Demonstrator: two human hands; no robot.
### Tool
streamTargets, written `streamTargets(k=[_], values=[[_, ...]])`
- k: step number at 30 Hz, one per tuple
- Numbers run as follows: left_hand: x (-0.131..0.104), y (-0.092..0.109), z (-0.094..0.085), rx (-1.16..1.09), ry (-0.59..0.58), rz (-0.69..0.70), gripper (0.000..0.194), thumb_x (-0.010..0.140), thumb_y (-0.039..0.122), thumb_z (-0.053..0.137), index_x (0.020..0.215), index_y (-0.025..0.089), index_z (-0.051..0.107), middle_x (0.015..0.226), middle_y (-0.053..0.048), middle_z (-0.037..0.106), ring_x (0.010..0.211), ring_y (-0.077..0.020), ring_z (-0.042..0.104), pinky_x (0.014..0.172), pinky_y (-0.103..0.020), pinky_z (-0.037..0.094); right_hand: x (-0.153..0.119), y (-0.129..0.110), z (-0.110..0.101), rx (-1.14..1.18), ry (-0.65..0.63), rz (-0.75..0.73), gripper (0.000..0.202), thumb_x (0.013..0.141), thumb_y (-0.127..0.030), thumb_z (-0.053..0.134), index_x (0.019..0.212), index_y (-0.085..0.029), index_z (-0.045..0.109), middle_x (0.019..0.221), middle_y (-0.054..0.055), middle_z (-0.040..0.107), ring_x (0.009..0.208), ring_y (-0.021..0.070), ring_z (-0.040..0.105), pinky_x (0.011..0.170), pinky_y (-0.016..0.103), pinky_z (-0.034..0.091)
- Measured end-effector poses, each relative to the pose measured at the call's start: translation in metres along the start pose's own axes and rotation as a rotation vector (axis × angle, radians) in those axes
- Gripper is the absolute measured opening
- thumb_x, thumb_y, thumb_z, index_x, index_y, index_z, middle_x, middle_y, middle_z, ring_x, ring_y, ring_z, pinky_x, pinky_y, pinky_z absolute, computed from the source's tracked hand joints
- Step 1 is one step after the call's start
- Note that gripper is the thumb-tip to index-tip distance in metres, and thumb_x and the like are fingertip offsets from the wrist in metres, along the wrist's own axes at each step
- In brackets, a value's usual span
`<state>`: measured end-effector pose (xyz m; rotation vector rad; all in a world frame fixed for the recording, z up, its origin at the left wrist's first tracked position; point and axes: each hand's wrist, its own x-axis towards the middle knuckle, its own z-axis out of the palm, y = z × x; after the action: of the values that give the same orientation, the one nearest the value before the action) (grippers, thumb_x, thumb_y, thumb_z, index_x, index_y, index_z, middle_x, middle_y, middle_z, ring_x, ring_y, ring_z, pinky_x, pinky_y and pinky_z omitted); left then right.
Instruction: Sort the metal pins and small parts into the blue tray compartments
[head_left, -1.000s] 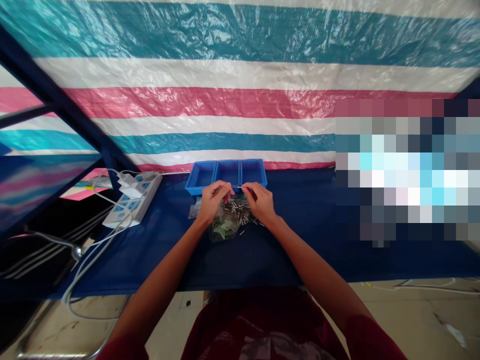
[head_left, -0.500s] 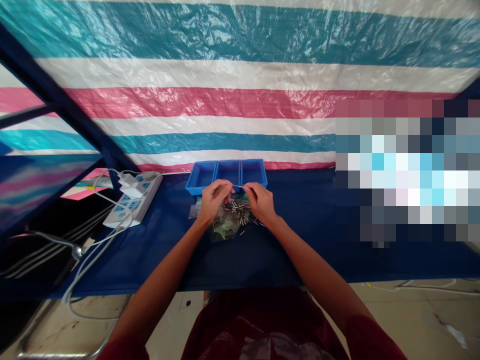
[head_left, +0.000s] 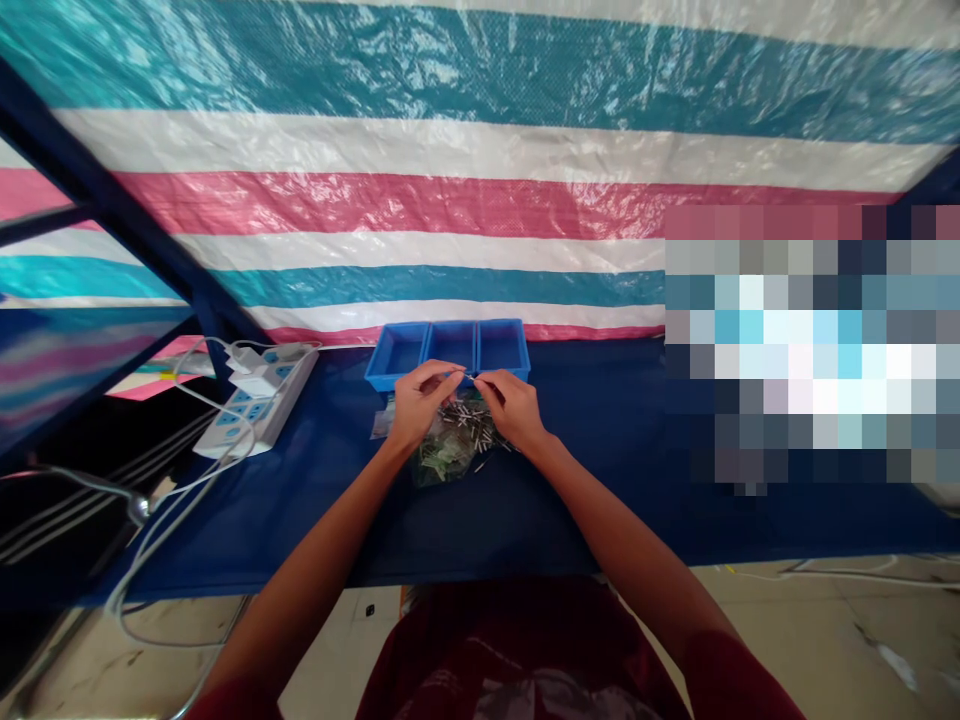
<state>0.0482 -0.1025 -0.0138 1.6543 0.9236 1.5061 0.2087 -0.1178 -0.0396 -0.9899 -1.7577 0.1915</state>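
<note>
My left hand (head_left: 421,402) and my right hand (head_left: 513,404) meet fingertip to fingertip over the blue table (head_left: 600,460). Both are closed in a pinch on a small thin metallic piece (head_left: 469,376) between them, too small to make out fully. Below them lies a pile of short metal pins (head_left: 484,436) on a clear plastic bag (head_left: 441,462) with greenish contents. Just behind the hands stands a blue tray with three compartments (head_left: 373,366); its front edge is partly hidden by my fingers.
A white power strip (head_left: 259,405) with plugs and looping cables (head_left: 154,530) lies at the left of the table. A striped plastic sheet (head_left: 420,205) hangs behind. A dark blue frame post (head_left: 142,225) slants at the left. The right side is pixelated.
My hands have come closer together, with the gap between the fingertips narrower. The whole view has shifted slightly, so that things sit a little further left.
</note>
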Motion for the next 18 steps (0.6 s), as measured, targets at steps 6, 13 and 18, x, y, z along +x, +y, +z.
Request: streamTargets(k=[6, 13, 18], values=[[0.0008, 0.0053, 0.0005, -0.109, 0.0, -0.076, 0.024, 0.083, 0.041, 0.067, 0.085, 0.018, 0.063, 0.078, -0.005, 0.07, 0.055, -0.0117, 0.059, 0.047, -0.022, 0.046, 0.0002, -0.0025, -0.0011, -0.079, 0.059, 0.043, 0.032, 0.099, -0.035, 0.042, 0.09, -0.019, 0.068, 0.078, 0.006, 0.07, 0.072, 0.0154, 0.064, 0.068, 0.026, 0.049], [0.0024, -0.0002, -0.0001, -0.086, -0.006, -0.133, 0.027, 0.084, 0.047, 0.065, 0.087, 0.02, 0.065, 0.054, 0.004, 0.051, 0.044, -0.0099, 0.047, 0.043, -0.021, 0.041, 0.0, -0.0036, -0.0031, -0.031, 0.117, 0.072, 0.031, 0.099, -0.035, 0.042, 0.103, -0.019, 0.067, 0.088, 0.007, 0.071, 0.072, 0.0151, 0.064, 0.07, 0.027, 0.05], [0.0006, 0.002, 0.0002, 0.066, -0.074, -0.088, 0.026, 0.082, 0.045, 0.069, 0.093, 0.021, 0.071, 0.052, 0.005, 0.047, 0.042, -0.0087, 0.042, 0.043, -0.022, 0.035, -0.0002, -0.0046, -0.0034, -0.042, 0.085, 0.074, 0.031, 0.099, -0.035, 0.042, 0.107, -0.02, 0.067, 0.082, 0.005, 0.067, 0.067, 0.0149, 0.06, 0.068, 0.027, 0.049]])
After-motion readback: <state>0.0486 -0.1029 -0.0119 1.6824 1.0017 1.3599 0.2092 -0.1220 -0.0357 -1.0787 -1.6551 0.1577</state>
